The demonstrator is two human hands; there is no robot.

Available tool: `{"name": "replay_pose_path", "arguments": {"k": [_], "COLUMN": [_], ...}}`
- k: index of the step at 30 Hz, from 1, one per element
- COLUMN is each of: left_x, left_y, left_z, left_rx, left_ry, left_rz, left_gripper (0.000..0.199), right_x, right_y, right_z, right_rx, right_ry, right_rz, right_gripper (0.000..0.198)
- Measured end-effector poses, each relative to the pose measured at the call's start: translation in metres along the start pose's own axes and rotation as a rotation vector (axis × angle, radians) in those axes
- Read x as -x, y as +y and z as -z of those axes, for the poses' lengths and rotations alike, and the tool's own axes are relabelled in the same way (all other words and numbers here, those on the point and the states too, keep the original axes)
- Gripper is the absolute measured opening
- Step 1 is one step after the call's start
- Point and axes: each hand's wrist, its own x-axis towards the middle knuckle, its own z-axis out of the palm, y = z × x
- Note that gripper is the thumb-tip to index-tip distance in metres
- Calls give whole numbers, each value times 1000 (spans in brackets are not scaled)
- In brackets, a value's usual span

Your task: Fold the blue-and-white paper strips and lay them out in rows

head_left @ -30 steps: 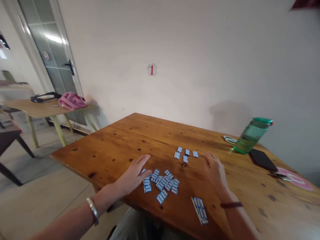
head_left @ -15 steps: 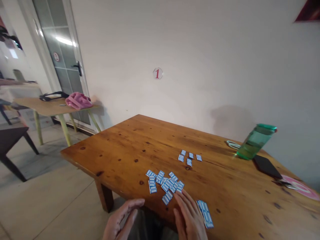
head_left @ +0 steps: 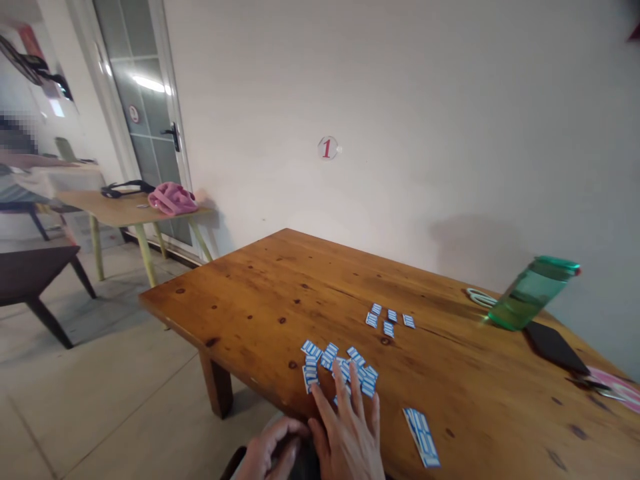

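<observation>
My right hand lies over a loose pile of small white cards with blue printing, its fingers spread and its fingertips touching them. It covers part of the pile. My left hand is at the front table edge, loosely curled with a gap between thumb and index finger and nothing visible in it. To the right of my right hand lies a fanned stack of similar cards. A small group of these cards sits farther back on the wooden table.
At the right stand a tilted-looking green bottle, a white cable, a black flat object and a pink disc. A side table with a pink cloth item and a dark chair are at left. Part of a person shows at far left.
My right hand has moved left onto the pile and spread its fingers. My left hand has shifted right and down and curled more. The camera has turned slightly left.
</observation>
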Motion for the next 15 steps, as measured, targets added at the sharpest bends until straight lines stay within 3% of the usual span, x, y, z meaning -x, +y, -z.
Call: {"name": "replay_pose_path", "arguments": {"k": [8, 15], "left_x": [-5, -9], "left_y": [-4, 0], "left_z": [-5, -11], "left_rx": [224, 350], "left_ry": [-15, -4], "left_rz": [245, 315], "left_gripper": [34, 41], "right_x": [26, 22], "right_y": [3, 0], "right_z": [-13, -15], "right_rx": [-12, -11], "right_ry": [38, 44], "right_rz": [-9, -35], "right_gripper": [39, 39]}}
